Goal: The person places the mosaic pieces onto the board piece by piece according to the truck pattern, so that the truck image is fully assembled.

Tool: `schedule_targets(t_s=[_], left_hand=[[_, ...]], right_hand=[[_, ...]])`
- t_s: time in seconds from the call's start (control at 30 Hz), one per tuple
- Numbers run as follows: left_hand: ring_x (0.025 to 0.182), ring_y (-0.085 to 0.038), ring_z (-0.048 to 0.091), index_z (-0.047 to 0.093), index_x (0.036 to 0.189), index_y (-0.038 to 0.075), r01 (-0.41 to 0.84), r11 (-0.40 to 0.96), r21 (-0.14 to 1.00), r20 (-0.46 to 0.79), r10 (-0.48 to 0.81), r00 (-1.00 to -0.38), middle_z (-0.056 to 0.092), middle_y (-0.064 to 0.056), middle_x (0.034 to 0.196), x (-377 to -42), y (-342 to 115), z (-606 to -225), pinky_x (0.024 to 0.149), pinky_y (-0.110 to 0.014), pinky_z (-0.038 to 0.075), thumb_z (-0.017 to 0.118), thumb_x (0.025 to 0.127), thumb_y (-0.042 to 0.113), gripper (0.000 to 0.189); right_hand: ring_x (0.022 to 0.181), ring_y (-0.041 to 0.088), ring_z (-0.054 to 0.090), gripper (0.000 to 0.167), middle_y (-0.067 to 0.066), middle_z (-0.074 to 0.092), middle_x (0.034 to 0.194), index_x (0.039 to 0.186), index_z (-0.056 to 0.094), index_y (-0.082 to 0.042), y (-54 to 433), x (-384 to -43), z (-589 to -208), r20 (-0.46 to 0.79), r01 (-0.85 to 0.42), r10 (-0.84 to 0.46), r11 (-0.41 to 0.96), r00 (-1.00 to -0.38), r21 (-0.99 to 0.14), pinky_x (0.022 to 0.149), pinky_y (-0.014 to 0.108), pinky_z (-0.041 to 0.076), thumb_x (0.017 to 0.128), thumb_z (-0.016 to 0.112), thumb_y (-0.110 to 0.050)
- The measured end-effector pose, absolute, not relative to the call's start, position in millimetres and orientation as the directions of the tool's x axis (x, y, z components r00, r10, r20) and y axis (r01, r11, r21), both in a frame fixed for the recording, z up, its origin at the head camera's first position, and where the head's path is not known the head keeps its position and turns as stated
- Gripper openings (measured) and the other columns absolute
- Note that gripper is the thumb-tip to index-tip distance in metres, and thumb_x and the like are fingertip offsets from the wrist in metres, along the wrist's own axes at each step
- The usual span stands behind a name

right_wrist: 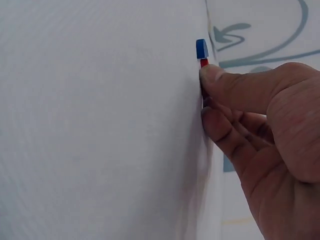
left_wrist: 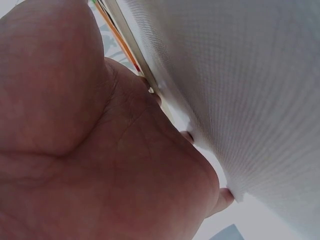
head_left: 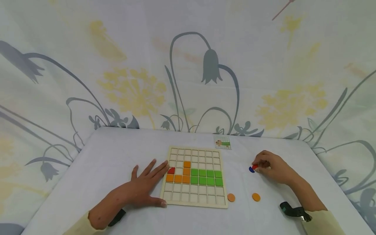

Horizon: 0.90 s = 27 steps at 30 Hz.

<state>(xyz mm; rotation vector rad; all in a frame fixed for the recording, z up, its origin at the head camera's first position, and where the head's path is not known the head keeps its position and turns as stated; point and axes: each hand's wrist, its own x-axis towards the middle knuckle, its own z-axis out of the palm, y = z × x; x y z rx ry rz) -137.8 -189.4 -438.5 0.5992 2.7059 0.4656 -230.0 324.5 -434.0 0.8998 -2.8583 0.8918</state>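
Observation:
A cream grid board point(head_left: 202, 206) lies flat on the white table. Set in its cells are orange squares point(head_left: 186, 171), a block of green squares point(head_left: 206, 177) and one red piece point(head_left: 171, 170) with a curved edge. Fingers spread, my left hand point(head_left: 144, 187) rests along the board's left side, fingertips and thumb at its edge. Off to the right of the board, my right hand point(head_left: 273, 166) pinches a small red piece point(right_wrist: 204, 63) between thumb and fingers, which partly hide it. Against or right beside that piece is a small blue piece point(right_wrist: 201, 49) with a rounded side.
Two orange discs, one paler point(head_left: 231, 197) by the board's lower right corner and one brighter point(head_left: 256, 197) farther right, lie on the table. A small picture card point(head_left: 222, 142) sits behind the board. Flower-patterned cloth point(head_left: 191, 98) rises at the table's back edge.

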Motion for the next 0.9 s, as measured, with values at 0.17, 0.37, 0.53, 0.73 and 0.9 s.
schedule_targets(t_s=[0.17, 0.37, 0.53, 0.73, 0.9], left_hand=[[0.165, -0.029, -0.007, 0.014, 0.172, 0.030, 0.337, 0.867, 0.368, -0.250, 0.441, -0.862, 0.003, 0.012, 0.179, -138.0, -188.0, -440.0, 0.117, -0.082, -0.003, 0.075, 0.079, 0.080, 0.122], [0.165, -0.030, -0.005, 0.015, 0.172, 0.030, 0.340, 0.868, 0.361, -0.242, 0.440, -0.865, 0.004, 0.012, 0.179, -137.5, -187.8, -439.4, 0.117, -0.082, -0.002, 0.075, 0.078, 0.080, 0.122], [0.165, -0.032, -0.005, 0.015, 0.173, 0.028, 0.352, 0.851, 0.390, -0.237, 0.462, -0.855, 0.005, 0.010, 0.179, -136.8, -189.6, -436.6, 0.115, -0.084, -0.002, 0.074, 0.080, 0.080, 0.122], [0.165, -0.031, -0.005, 0.013, 0.173, 0.030, 0.347, 0.861, 0.371, -0.240, 0.450, -0.860, 0.004, 0.012, 0.179, -138.0, -190.3, -436.7, 0.116, -0.083, -0.002, 0.074, 0.079, 0.081, 0.123], [0.165, -0.030, -0.006, 0.014, 0.172, 0.030, 0.341, 0.853, 0.394, -0.246, 0.456, -0.855, 0.003, 0.013, 0.179, -138.6, -190.0, -437.2, 0.116, -0.083, -0.003, 0.075, 0.079, 0.080, 0.122]], right_hand=[[0.081, 0.006, 0.059, 0.019, -0.004, 0.066, 0.096, 0.100, 0.072, -0.009, 321.4, -229.0, -430.2, 0.088, -0.451, -0.480, 0.726, -0.873, -0.519, 0.074, 0.024, 0.054, 0.089, 0.081, 0.002], [0.081, 0.010, 0.058, 0.019, -0.005, 0.065, 0.091, 0.101, 0.069, -0.008, 319.0, -229.2, -430.9, 0.024, -0.397, -0.453, 0.753, -0.891, -0.524, 0.074, 0.025, 0.052, 0.090, 0.082, -0.002], [0.080, 0.010, 0.058, 0.016, -0.006, 0.065, 0.088, 0.098, 0.069, -0.011, 318.7, -231.0, -429.7, 0.002, -0.392, -0.457, 0.762, -0.889, -0.515, 0.074, 0.025, 0.052, 0.092, 0.079, -0.001], [0.080, 0.013, 0.058, 0.012, -0.006, 0.066, 0.088, 0.097, 0.068, -0.011, 303.7, -233.5, -420.4, 0.024, -0.405, -0.453, 0.771, -0.891, -0.491, 0.075, 0.026, 0.053, 0.097, 0.074, -0.001], [0.080, 0.013, 0.058, 0.014, -0.005, 0.069, 0.092, 0.100, 0.069, -0.012, 274.9, -232.8, -411.0, 0.090, -0.426, -0.446, 0.748, -0.890, -0.508, 0.074, 0.025, 0.053, 0.096, 0.075, 0.000]])
